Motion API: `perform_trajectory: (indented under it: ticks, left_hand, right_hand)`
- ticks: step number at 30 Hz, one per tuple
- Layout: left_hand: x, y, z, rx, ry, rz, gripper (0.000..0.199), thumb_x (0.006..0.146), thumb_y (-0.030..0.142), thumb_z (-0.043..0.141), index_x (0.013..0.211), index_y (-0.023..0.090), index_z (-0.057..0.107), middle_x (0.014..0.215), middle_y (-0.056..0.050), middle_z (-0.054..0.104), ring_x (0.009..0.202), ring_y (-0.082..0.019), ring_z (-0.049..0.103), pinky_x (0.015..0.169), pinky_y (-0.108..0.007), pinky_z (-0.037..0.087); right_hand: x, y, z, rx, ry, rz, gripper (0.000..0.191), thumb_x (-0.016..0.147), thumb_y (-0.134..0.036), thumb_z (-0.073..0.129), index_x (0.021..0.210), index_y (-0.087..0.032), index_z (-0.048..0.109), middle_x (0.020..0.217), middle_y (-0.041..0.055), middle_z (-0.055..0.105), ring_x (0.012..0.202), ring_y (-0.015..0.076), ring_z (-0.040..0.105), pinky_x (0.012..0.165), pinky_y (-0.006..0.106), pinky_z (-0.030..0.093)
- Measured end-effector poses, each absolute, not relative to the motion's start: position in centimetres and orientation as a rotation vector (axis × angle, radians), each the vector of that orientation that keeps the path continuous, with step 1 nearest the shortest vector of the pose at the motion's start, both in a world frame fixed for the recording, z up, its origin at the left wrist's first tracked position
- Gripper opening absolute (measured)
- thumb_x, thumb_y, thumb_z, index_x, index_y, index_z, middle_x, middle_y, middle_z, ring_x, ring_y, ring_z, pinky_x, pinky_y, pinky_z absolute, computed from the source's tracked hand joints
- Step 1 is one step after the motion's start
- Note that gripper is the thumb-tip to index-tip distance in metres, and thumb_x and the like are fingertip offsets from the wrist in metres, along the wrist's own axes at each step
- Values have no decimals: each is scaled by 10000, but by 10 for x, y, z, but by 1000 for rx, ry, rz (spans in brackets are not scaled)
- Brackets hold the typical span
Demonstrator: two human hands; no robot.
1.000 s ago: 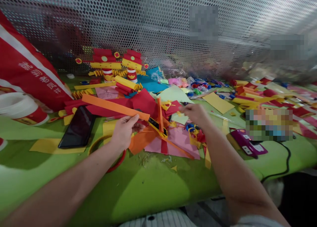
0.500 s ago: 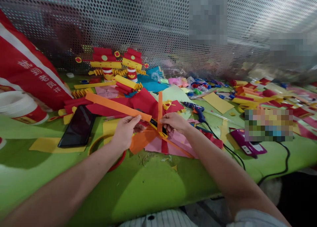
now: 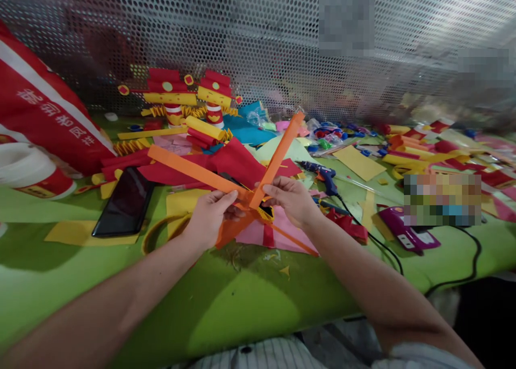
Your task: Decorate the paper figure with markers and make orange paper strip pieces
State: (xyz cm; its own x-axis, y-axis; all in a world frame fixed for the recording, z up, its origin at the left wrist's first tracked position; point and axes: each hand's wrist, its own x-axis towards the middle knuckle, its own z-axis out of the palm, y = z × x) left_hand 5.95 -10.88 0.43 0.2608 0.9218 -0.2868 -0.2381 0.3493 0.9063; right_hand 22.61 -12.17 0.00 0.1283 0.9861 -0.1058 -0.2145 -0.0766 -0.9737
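My left hand (image 3: 209, 216) pinches a long orange paper strip (image 3: 185, 170) near its right end; the strip slants up to the left. In my right hand (image 3: 292, 200) a second orange strip (image 3: 280, 154) is pinched near its lower end and leans up to the right. The lower ends of both strips come together between my hands in a V; whether they are joined I cannot tell. Just below lies a small dark and yellow object (image 3: 266, 212), mostly hidden. Orange and pink paper (image 3: 292, 232) lies under my hands.
A black phone (image 3: 123, 202) and a white cup (image 3: 30, 170) are at left. Two red and yellow paper figures (image 3: 173, 92) stand behind. A blue glue gun (image 3: 324, 175), its cord and a purple power strip (image 3: 407, 229) are at right. A perforated metal panel (image 3: 262, 46) rises behind.
The strip in my right hand has swung from nearly upright to leaning right, showing more of its length. Its lower end now meets the left strip's end. Both hands keep their pinch.
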Motion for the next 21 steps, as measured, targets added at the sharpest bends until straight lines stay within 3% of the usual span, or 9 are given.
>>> perform_trajectory:
  ticks: [21]
  left_hand:
    - [61,-113,6,894,954,887,142,662,294,693,628,165,643,542,-13,650,455,-122,586,479,-228,445]
  right_hand:
    - [217,-124,-4,-1187,-837,1231,444,463,-489,801,595,-191,498,505,-34,639,451,107,610,441,218,533]
